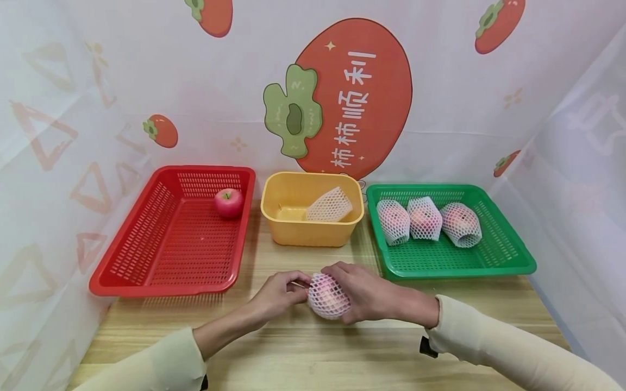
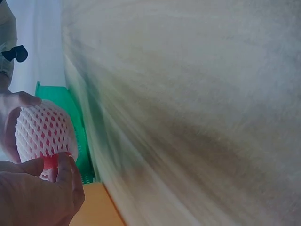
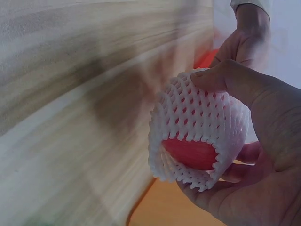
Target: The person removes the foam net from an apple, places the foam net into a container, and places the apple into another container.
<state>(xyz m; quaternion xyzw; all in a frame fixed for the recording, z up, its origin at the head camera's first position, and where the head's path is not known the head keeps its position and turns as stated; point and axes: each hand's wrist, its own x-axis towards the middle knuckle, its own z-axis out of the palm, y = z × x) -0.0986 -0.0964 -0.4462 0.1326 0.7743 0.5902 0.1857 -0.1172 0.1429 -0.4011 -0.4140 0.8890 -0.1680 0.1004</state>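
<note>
A red apple (image 3: 195,154) sits inside a white foam net (image 1: 329,300) above the wooden table, in front of the yellow bin. My right hand (image 1: 369,293) grips the netted apple from the right, thumb and fingers curved around it. From the left, my left hand (image 1: 279,296) has its thumb and fingertips pinched at the net's edge. In the left wrist view, bare red apple skin shows beside those fingertips (image 2: 65,162). The right wrist view looks into the net's open end, where part of the apple is uncovered.
At left stands a red basket (image 1: 239,239) with one bare apple (image 1: 229,203). The yellow bin (image 1: 310,234) at the back middle contains foam netting (image 1: 330,205). A green basket (image 1: 455,270) at right holds three netted fruits (image 1: 424,218). Printed cloth walls enclose the table.
</note>
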